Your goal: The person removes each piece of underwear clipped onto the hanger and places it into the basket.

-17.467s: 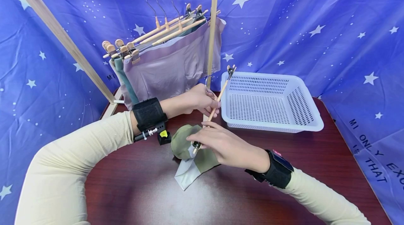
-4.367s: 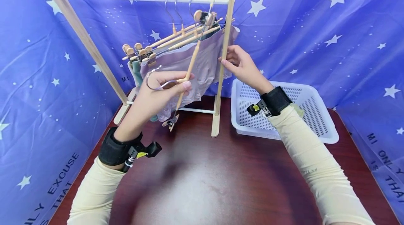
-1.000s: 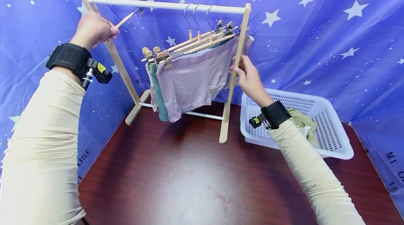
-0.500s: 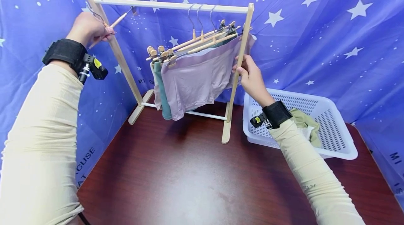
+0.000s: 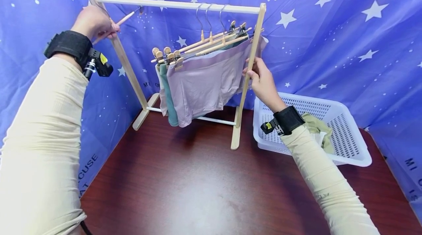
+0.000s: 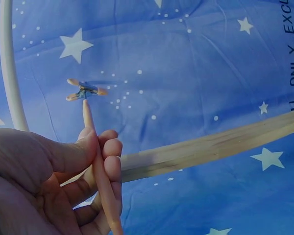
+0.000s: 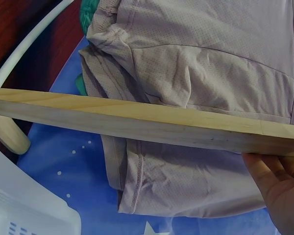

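- In left hand (image 5: 93,23), clamped: hanger (image 6: 106,183), near rail's (image 5: 179,4) left end, contact unclear.
- In right hand (image 5: 263,81), pinched: right post (image 7: 147,120).
- Between: clipped shorts (image 5: 202,84).
- Behind right sleeve (image 5: 324,176): basket (image 5: 344,136), green cloth (image 5: 313,121) inside.

Bright head view with white glare on the table (image 5: 197,187), dimmer wrist views.

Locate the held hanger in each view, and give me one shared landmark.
Head: held hanger at upper left, in the left hand.
Left wrist: held hanger left of centre, reaching the bottom edge.
Right wrist: not in it.
Shared landmark: the rack, partly or wholly in all three.
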{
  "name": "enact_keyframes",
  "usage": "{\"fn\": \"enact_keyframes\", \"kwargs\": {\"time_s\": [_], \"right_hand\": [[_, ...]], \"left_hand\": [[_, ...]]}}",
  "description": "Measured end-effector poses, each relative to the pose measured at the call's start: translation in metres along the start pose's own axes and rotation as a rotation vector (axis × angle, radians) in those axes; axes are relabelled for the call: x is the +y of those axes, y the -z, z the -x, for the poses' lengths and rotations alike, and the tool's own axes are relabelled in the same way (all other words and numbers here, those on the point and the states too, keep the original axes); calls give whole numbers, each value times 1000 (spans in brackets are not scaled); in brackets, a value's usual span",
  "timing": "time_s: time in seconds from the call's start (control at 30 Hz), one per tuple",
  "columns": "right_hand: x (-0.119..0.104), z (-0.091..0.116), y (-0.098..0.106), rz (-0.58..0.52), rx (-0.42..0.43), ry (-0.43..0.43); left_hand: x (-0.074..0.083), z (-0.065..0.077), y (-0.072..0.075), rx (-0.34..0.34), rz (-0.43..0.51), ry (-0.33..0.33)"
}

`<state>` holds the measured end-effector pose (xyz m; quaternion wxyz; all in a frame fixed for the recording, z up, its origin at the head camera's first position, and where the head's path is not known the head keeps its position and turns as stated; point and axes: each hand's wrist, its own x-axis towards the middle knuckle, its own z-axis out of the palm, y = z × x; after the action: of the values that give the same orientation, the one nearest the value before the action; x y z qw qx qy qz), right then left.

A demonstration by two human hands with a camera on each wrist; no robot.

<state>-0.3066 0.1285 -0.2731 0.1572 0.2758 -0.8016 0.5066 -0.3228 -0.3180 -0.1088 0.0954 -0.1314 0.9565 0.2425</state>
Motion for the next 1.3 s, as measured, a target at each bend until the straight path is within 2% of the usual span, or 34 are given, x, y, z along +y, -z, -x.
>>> {"fn": "enact_keyframes", "kwargs": {"time_s": [0.07, 0.23, 0.3, 0.4, 0.5, 0.67, 0.8, 1.03, 1.17, 1.3], "right_hand": [[1, 1, 0, -1, 2, 2], [-2, 3, -2, 1, 6, 2], [-4, 4, -3, 0, 1, -1], [-5, 5, -3, -9, -3, -5], [-5, 6, -4, -12, -2, -6], [-5, 7, -4, -19, 11, 1], [-6, 6, -5, -16, 21, -1], [-6, 5, -6, -16, 32, -12], [-5, 6, -7, -21, 35, -11], [-6, 7, -6, -27, 41, -3]], "left_hand": [[1, -2, -3, -21, 37, 6], [-2, -3, -11, -18, 148, 14], [-4, -1, -14, -10, 176, 22], [-4, 0, -15, -36, 208, 49], [-3, 0, -15, -56, 185, 67], [-2, 0, -14, -52, 115, 69], [-3, 3, -14, 10, 31, 47], [-1, 23, -18, 250, -151, 54], [5, 35, -19, 328, -175, 111], [16, 52, -17, 420, -138, 158]]}}
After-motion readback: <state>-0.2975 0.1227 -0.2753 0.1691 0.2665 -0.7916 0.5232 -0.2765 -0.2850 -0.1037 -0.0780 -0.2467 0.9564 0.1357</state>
